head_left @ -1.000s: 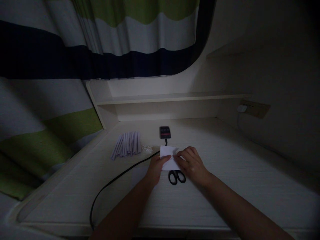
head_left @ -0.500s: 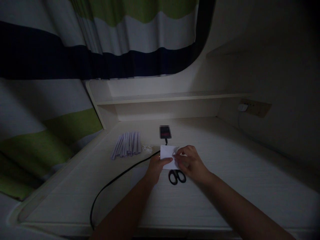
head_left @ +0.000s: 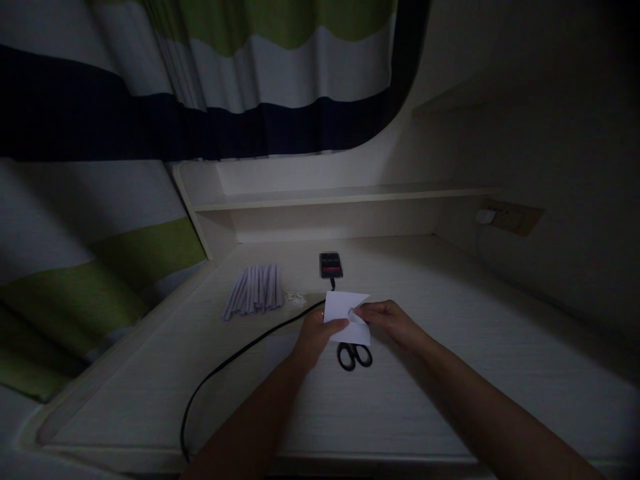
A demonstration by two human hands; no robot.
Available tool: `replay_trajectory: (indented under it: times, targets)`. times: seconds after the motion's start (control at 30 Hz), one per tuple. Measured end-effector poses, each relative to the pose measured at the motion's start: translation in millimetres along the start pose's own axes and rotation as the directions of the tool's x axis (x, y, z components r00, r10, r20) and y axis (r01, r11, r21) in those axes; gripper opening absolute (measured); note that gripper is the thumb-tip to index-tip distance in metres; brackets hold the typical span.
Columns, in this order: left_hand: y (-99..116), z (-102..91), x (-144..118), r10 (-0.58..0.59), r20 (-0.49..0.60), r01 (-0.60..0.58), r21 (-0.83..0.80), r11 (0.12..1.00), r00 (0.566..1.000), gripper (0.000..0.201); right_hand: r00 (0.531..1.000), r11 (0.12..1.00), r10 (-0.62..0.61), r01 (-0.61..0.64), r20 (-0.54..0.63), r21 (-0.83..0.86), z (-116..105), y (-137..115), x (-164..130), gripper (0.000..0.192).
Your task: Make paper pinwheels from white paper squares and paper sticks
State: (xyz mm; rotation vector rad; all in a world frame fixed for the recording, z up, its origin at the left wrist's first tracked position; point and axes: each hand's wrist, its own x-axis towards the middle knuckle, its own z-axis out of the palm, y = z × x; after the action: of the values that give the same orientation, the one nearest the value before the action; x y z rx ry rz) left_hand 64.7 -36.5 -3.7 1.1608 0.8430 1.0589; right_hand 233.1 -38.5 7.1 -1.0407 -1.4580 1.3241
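Head view, dim light. Both hands meet over the middle of the counter [head_left: 450, 373] on one white paper sheet [head_left: 346, 309]. Left hand [head_left: 316, 333] pinches the sheet's lower left edge, thumb on top, fingers curled under. Right hand [head_left: 393, 320] is closed on the lower right part, where the paper curls or folds over at the fingers; exact fold line too dark to tell. The sheet is lifted off the counter and tilted, its upper corner pointing up and to the right, away from the person. It lies dead centre between the two hands, neither one nearer.

Black-handled scissors [head_left: 355, 355] lie flat on the counter just below the sheet, handles toward the person, blades hidden under the paper. They sit between the wrists, slightly closer to the right hand.

Further back: a small dark phone [head_left: 331, 265] with a black cable [head_left: 235, 357] running toward the left front edge. A fan of folded paper strips [head_left: 254, 291] lies left of it, small white scraps [head_left: 295, 298] just beside. Striped curtain [head_left: 200, 80] behind.
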Motion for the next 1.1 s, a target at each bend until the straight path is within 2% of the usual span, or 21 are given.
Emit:
replay_trajectory:
  times: [0.2,0.6,0.9,1.03,1.1]
  targets:
    - [0,0.9,0,0.027,0.010,-0.027,0.020,0.999,1.000,0.032,0.998,0.999,0.027,-0.025,0.060,-0.030,-2,-4,-1,0.030]
    - [1,2.1,0,0.039,0.020,-0.039,0.005,0.999,0.999,0.032,0.996,0.996,0.064,-0.061,0.065,-0.061,-1,-2,0,0.029]
    - [9,7.6,-5,0.037,0.042,-0.035,-0.033,0.999,0.998,0.033,0.999,0.997,0.047,-0.046,0.011,-0.058,0,-5,-1,0.034]
    - [7,6.9,-3,0.017,0.002,-0.016,-0.029,0.999,1.000,0.034,1.000,0.993,0.018,-0.020,-0.018,-0.117,0,-2,0,0.036]
    - [3,4.8,-1,0.021,-0.031,-0.021,-0.022,1.000,0.999,0.032,0.998,0.988,-0.040,0.030,-0.058,-0.154,1,-1,0,0.035]
